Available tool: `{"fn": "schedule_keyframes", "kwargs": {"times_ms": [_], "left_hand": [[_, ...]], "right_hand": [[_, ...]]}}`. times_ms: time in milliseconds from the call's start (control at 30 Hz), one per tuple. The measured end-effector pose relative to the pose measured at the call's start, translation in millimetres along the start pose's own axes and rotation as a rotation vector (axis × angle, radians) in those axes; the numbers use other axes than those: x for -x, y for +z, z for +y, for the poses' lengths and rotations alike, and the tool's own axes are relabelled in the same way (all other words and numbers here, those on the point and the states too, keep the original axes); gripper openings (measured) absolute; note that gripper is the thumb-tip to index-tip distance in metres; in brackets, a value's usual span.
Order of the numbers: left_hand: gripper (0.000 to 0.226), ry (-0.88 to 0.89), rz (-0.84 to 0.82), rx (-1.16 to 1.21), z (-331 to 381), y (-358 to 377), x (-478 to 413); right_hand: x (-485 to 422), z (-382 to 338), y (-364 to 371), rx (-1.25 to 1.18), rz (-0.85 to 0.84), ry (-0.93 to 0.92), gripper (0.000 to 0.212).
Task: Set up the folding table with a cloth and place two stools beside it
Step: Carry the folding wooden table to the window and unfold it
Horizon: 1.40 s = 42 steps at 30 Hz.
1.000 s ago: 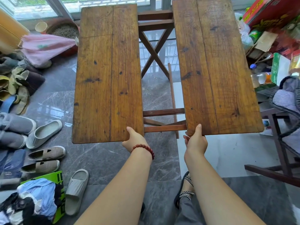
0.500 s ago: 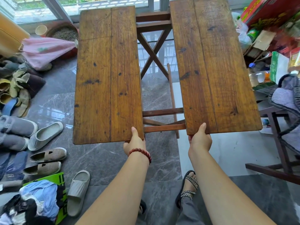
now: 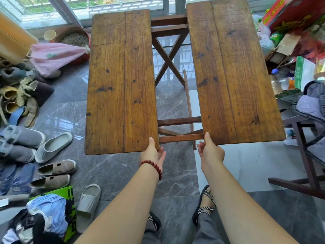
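Your left hand [image 3: 153, 153] pinches the table's [image 3: 179, 121] left leaf [image 3: 121, 81] at its near inner corner; your right hand [image 3: 211, 152] pinches the right leaf [image 3: 233, 71] likewise. Leaves apart.

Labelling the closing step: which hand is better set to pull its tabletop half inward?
Probably right. The right hand pinches the near inner corner of the right half, thumb on top. The left hand shows fingers splayed below the left half, a looser hold.
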<state>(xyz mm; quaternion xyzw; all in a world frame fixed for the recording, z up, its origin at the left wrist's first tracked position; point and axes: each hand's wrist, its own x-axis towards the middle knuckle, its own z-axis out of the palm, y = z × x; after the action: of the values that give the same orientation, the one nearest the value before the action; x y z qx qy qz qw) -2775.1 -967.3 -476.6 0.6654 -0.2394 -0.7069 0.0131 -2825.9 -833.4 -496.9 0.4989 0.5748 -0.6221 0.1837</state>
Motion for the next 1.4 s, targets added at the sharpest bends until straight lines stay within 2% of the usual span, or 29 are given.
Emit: {"fn": "schedule_keyframes", "kwargs": {"times_ms": [167,233,300,367,433,500,600,700,800,867,933,1067,1200,1400], "left_hand": [[0.029,-0.112,-0.231,-0.57,-9,0,16],[0.02,-0.063,-0.322,-0.822,-7,6,24],[0.016,0.188,-0.375,-1.049,-2,10,24],[0.01,0.582,-0.375,-1.255,7,12,21],[0.003,0.886,-0.365,-1.417,16,10,17],[0.007,1.074,-0.398,-1.563,21,6,10],[0.021,1.245,-0.419,-1.798,22,2,3],[0.047,1.427,-0.249,-2.037,18,-3,-1],[0.081,1.395,0.047,-2.145,16,-9,-6],[0.087,1.29,0.192,-2.126,18,-11,-10],[0.085,1.231,0.26,-2.101,22,-12,-14],[0.079,1.219,0.298,-2.147,26,-13,-25],[0.075,1.223,0.297,-2.158,25,-14,-31],[0.089,1.233,0.272,-2.108,20,-17,-35]], "right_hand": [[25,2,11,0.196,-0.319,0.126,0.016],[32,-1,15,0.368,-0.376,0.023,0.008],[32,-7,15,0.618,-0.352,-0.271,0.003],[31,-15,11,0.768,-0.345,-0.589,0.006],[26,-20,6,0.875,-0.369,-0.845,0.011],[20,-24,1,1.015,-0.418,-1.025,0.012],[13,-25,-5,1.181,-0.478,-1.179,0.015],[6,-25,-15,1.287,-0.457,-1.278,0.034],[-4,-26,-28,1.43,-0.357,-1.316,0.067],[-12,-27,-33,1.523,-0.289,-1.322,0.084],[-19,-24,-33,1.586,-0.229,-1.315,0.092],[-26,-19,-34,1.639,-0.141,-1.344,0.09],[-32,-19,-36,1.627,-0.122,-1.374,0.081],[-39,-33,-38,1.738,-0.009,-1.351,0.087]]}}
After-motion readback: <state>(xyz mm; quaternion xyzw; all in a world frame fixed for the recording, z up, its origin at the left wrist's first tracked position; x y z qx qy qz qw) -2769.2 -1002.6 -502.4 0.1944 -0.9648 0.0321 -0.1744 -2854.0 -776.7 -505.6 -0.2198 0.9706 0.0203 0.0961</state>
